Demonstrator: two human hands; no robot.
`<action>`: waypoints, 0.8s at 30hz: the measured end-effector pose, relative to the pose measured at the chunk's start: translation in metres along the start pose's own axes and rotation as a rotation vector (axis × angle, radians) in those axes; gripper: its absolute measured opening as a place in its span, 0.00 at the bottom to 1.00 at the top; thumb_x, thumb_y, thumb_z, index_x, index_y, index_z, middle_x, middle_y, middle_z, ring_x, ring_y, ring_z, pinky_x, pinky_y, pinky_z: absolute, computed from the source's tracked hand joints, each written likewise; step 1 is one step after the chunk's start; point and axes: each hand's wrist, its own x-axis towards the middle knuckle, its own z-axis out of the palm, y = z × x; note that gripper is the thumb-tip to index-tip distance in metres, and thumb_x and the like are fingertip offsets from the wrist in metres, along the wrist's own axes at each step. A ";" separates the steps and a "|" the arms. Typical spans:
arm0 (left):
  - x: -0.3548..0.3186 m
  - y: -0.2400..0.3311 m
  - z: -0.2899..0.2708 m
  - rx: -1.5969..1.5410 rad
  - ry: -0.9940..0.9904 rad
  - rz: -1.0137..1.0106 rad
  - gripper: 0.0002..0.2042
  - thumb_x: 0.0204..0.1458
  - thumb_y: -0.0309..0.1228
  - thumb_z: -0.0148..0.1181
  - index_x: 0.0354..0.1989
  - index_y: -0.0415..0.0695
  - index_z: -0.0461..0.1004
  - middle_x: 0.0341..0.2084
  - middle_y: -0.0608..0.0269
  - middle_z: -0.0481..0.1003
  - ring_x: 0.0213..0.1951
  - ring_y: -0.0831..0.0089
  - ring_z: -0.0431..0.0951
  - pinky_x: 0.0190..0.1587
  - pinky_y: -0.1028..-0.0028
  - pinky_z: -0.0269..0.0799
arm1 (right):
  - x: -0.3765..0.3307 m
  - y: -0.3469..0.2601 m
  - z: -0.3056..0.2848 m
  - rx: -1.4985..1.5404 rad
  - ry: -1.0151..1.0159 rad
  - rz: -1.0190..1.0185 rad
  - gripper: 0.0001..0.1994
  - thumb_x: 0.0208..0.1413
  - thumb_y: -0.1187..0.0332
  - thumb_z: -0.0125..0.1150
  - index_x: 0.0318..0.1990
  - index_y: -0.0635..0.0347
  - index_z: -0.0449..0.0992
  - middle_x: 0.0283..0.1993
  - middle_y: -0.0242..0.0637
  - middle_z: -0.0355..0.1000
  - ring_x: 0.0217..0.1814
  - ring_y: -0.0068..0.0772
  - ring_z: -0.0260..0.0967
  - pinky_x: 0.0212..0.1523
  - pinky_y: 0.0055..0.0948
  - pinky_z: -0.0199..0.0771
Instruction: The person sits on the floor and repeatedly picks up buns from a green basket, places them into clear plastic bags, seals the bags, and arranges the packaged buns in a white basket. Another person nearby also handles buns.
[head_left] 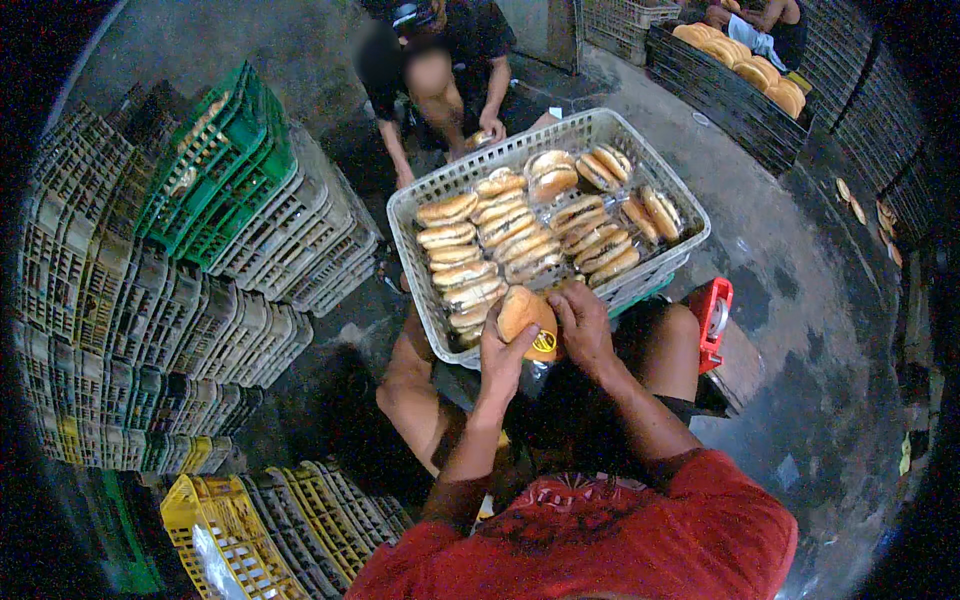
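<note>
Left hand (pixel 503 350) grasps a bun (pixel 520 312) at the crate's (pixel 405 240) near edge, thumb across front. Right hand (pixel 587 325) at bun's right, fingers curled, tips partly hidden; can't tell if gripping. Both forearms reach forward.

I have one golden-brown bun (pixel 519 312) held tilted between the left hand (pixel 503 352) and right hand (pixel 587 328), a round yellow-and-black emblem (pixel 544 342) on its lower part. It sits over the near edge of the grey crate (pixel 570 135). Inside that, I make out clear-wrapped buns (pixel 520 225) packed in rows, many tipped on edge, dark filling showing.
</note>
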 end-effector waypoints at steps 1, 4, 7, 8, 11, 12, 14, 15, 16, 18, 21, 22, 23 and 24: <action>-0.001 -0.001 0.000 -0.287 -0.008 0.032 0.34 0.58 0.44 0.58 0.68 0.42 0.53 0.62 0.51 0.63 0.63 0.61 0.63 0.67 0.65 0.54 | 0.001 -0.002 -0.006 0.088 -0.021 0.088 0.16 0.64 0.61 0.49 0.35 0.66 0.76 0.31 0.44 0.73 0.34 0.40 0.70 0.39 0.37 0.70; 0.000 0.004 0.001 -0.693 -0.038 0.089 0.45 0.51 0.68 0.42 0.68 0.42 0.54 0.60 0.51 0.65 0.61 0.59 0.65 0.67 0.63 0.55 | 0.005 0.000 -0.020 0.610 -0.146 0.294 0.16 0.66 0.60 0.48 0.34 0.65 0.75 0.30 0.41 0.72 0.33 0.33 0.68 0.38 0.36 0.69; -0.006 0.012 0.005 -0.499 -0.158 0.084 0.33 0.56 0.49 0.55 0.65 0.39 0.59 0.60 0.51 0.65 0.62 0.60 0.64 0.66 0.62 0.56 | 0.005 0.003 -0.026 0.215 -0.262 0.108 0.16 0.66 0.61 0.49 0.36 0.66 0.76 0.32 0.35 0.74 0.34 0.25 0.67 0.38 0.29 0.69; -0.009 0.014 0.008 -0.352 -0.103 0.046 0.30 0.55 0.40 0.59 0.63 0.38 0.62 0.60 0.52 0.65 0.62 0.61 0.65 0.65 0.62 0.58 | 0.002 0.002 -0.027 0.239 -0.262 0.138 0.16 0.66 0.62 0.49 0.35 0.66 0.76 0.32 0.32 0.74 0.34 0.21 0.66 0.37 0.26 0.69; -0.010 0.025 0.013 -0.501 -0.111 0.213 0.27 0.46 0.24 0.59 0.59 0.35 0.66 0.54 0.56 0.70 0.55 0.65 0.72 0.59 0.67 0.66 | -0.006 -0.003 -0.028 0.407 -0.348 0.311 0.16 0.66 0.62 0.50 0.34 0.67 0.76 0.30 0.29 0.74 0.33 0.18 0.66 0.37 0.24 0.69; -0.011 0.029 0.013 -0.432 -0.143 0.267 0.26 0.47 0.24 0.59 0.58 0.35 0.66 0.52 0.56 0.71 0.54 0.66 0.72 0.58 0.68 0.67 | -0.009 -0.008 -0.027 0.477 -0.420 0.391 0.16 0.65 0.62 0.50 0.34 0.67 0.76 0.29 0.29 0.73 0.34 0.19 0.67 0.37 0.25 0.70; -0.013 0.037 0.013 -0.336 -0.193 0.261 0.23 0.49 0.25 0.60 0.56 0.36 0.68 0.50 0.57 0.73 0.53 0.67 0.74 0.57 0.69 0.68 | -0.010 -0.017 -0.031 0.357 -0.414 0.289 0.13 0.62 0.62 0.55 0.38 0.65 0.78 0.36 0.33 0.74 0.42 0.26 0.70 0.46 0.28 0.70; -0.014 0.039 0.016 -0.323 -0.229 0.307 0.22 0.50 0.26 0.61 0.55 0.36 0.69 0.49 0.57 0.73 0.52 0.67 0.74 0.57 0.70 0.68 | -0.010 -0.023 -0.034 0.337 -0.302 0.210 0.12 0.60 0.62 0.57 0.40 0.63 0.78 0.39 0.34 0.74 0.45 0.29 0.70 0.49 0.31 0.69; -0.015 0.041 0.017 -0.218 -0.180 0.221 0.21 0.51 0.29 0.61 0.53 0.35 0.70 0.48 0.58 0.74 0.51 0.67 0.74 0.57 0.70 0.68 | -0.012 -0.028 -0.036 0.309 -0.185 0.105 0.12 0.58 0.63 0.60 0.42 0.62 0.79 0.42 0.36 0.75 0.48 0.32 0.70 0.53 0.33 0.69; -0.018 0.042 0.021 -0.131 -0.152 0.205 0.19 0.55 0.35 0.61 0.51 0.36 0.70 0.45 0.59 0.75 0.47 0.69 0.75 0.55 0.71 0.68 | -0.013 -0.037 -0.041 0.373 -0.256 0.012 0.13 0.54 0.63 0.63 0.43 0.60 0.79 0.46 0.38 0.74 0.53 0.34 0.67 0.53 0.34 0.68; -0.016 0.039 0.021 -0.296 -0.045 0.071 0.15 0.61 0.36 0.56 0.51 0.40 0.68 0.38 0.61 0.75 0.40 0.73 0.74 0.48 0.74 0.70 | -0.013 -0.043 -0.045 0.294 -0.307 -0.065 0.11 0.52 0.64 0.67 0.41 0.60 0.81 0.42 0.37 0.75 0.51 0.35 0.69 0.51 0.32 0.68; -0.013 0.036 0.020 -0.347 -0.060 0.024 0.14 0.62 0.33 0.55 0.52 0.41 0.67 0.36 0.62 0.75 0.38 0.74 0.74 0.45 0.75 0.70 | -0.014 -0.044 -0.046 0.357 -0.340 0.033 0.11 0.52 0.64 0.67 0.39 0.60 0.81 0.41 0.37 0.75 0.49 0.34 0.70 0.51 0.32 0.68; -0.011 0.034 0.017 -0.479 0.008 -0.097 0.08 0.65 0.30 0.48 0.49 0.42 0.68 0.32 0.64 0.74 0.34 0.77 0.72 0.40 0.75 0.70 | -0.014 -0.043 -0.045 0.424 -0.370 0.083 0.10 0.52 0.64 0.67 0.38 0.61 0.81 0.40 0.36 0.76 0.48 0.33 0.70 0.50 0.31 0.68; -0.008 0.031 0.017 -0.490 -0.110 -0.101 0.08 0.65 0.31 0.48 0.47 0.41 0.69 0.32 0.65 0.74 0.34 0.77 0.72 0.41 0.74 0.70 | -0.015 -0.043 -0.046 0.475 -0.377 0.116 0.10 0.53 0.64 0.67 0.37 0.61 0.82 0.39 0.36 0.76 0.47 0.32 0.71 0.49 0.30 0.68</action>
